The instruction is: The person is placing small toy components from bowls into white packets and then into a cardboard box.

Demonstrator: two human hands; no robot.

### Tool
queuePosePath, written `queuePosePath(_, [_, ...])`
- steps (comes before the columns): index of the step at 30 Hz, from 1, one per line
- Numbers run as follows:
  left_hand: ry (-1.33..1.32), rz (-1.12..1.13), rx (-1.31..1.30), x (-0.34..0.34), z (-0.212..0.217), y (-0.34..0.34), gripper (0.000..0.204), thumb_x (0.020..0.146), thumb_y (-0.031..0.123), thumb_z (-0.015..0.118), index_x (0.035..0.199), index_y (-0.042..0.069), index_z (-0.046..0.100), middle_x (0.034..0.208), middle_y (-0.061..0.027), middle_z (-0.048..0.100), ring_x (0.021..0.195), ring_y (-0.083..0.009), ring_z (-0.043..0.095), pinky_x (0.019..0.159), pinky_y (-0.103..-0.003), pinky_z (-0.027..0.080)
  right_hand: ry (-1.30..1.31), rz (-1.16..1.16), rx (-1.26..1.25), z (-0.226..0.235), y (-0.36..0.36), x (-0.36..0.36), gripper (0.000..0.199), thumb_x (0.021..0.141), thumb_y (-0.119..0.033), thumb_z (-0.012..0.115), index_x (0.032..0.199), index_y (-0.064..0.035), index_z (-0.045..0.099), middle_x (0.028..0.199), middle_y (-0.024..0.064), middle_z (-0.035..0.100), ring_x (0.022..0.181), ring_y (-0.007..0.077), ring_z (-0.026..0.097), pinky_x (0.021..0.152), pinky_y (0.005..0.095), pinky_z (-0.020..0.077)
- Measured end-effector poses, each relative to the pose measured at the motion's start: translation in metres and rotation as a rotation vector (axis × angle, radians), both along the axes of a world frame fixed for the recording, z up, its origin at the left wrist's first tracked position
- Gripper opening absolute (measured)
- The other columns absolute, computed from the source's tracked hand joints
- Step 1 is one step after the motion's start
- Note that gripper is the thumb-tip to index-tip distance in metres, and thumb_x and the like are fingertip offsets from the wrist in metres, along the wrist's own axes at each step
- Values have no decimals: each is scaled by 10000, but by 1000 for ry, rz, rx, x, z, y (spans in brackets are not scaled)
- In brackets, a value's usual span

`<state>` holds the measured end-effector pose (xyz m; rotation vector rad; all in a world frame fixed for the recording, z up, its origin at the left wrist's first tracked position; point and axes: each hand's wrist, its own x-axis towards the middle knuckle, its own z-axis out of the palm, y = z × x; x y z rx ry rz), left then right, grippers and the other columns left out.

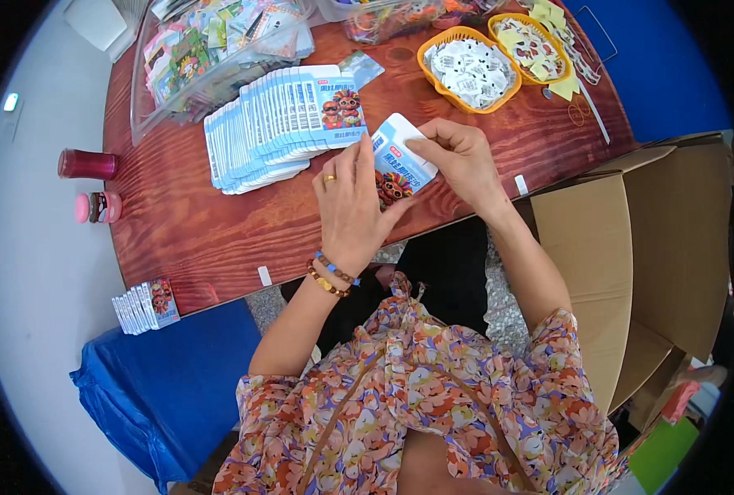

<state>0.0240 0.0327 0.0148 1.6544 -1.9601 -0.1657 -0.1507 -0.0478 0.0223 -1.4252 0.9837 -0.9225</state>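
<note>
A small flat blue-and-white carton (pixel 403 158) with a cartoon print is held between my two hands, above the table's near part. My left hand (pixel 349 198) grips its left side, thumb near the lower edge and fingers along the side. At its upper right corner, my right hand (pixel 464 161) pinches it between thumb and fingers. Just beyond my left hand lies a long fanned row of matching flat cartons (pixel 259 128), overlapping one another. Whether anything is inside the held carton cannot be seen.
At the back stand a clear bin (pixel 154 106) of colourful packets and two yellow baskets (pixel 441 87) with small white packets. A dark red jar (pixel 89 163), a pink container (pixel 111 206) and several upright cartons (pixel 146 306) line the left edge. An open cardboard box (pixel 585 272) is at right.
</note>
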Motion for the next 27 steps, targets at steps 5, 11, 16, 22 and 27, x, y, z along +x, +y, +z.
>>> queuePosePath(5, [142, 25, -38, 4, -7, -4, 862, 695, 271, 869, 1393, -31, 463, 1212, -191, 562, 1073, -366, 563, 900, -462, 458, 62, -25, -5, 3, -3, 1, 162, 955, -110, 668, 1036, 30, 681, 895, 6, 692, 812, 37, 611, 711, 216, 498])
queuePosePath(11, [359, 116, -70, -1, -5, -7, 728, 710, 206, 868, 1311, -17, 522, 1084, -180, 615, 983, -359, 611, 824, -448, 507, -8, -235, -93, -3, 39, 9, 288, 962, -62, 643, 1231, 15, 574, 1131, 79, 665, 980, 104, 639, 845, 246, 518])
queuePosePath(16, [552, 97, 101, -4, -14, -2, 720, 754, 180, 843, 1359, -3, 500, 1117, -196, 638, 1049, -352, 639, 867, -425, 520, -139, -224, -71, -28, 44, 14, 337, 959, 22, 613, 1293, 15, 566, 1159, 73, 655, 1053, 135, 640, 908, 270, 521])
queuePosePath(22, [965, 39, 356, 5, 5, 10, 629, 853, -3, 732, 1424, 43, 473, 1143, -166, 673, 1041, -193, 687, 818, -310, 570, -250, -57, -53, -26, 28, -10, 278, 915, 6, 676, 1192, 7, 657, 1199, 68, 632, 1114, 139, 603, 949, 281, 496])
queuePosePath(27, [1019, -174, 347, 10, 2, 14, 582, 880, -34, 694, 1411, 55, 474, 1105, -93, 668, 1019, -142, 663, 829, -292, 564, -136, 166, -185, -19, 18, -28, 235, 853, -26, 741, 1085, -22, 704, 1219, 95, 617, 1131, 184, 594, 945, 321, 490])
